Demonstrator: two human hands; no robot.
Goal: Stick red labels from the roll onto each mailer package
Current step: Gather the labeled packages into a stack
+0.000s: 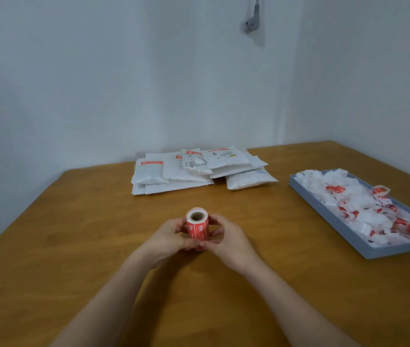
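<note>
The likeliest slip was a label tearing or folding onto itself as it was picked loose, since the thumbs crowded the same near edge of the small red paper label roll on its cardboard core point(197, 227). A peeled label could also cling to a finger before reaching the heap of white padded mailer packages point(199, 171), which lay well apart at the back of the brown wooden table point(73, 234). The left hand point(167, 240) curled round the roll's left side; the right hand point(226, 240) gripped its right side, both thumbs pinching near the lower edge
</note>
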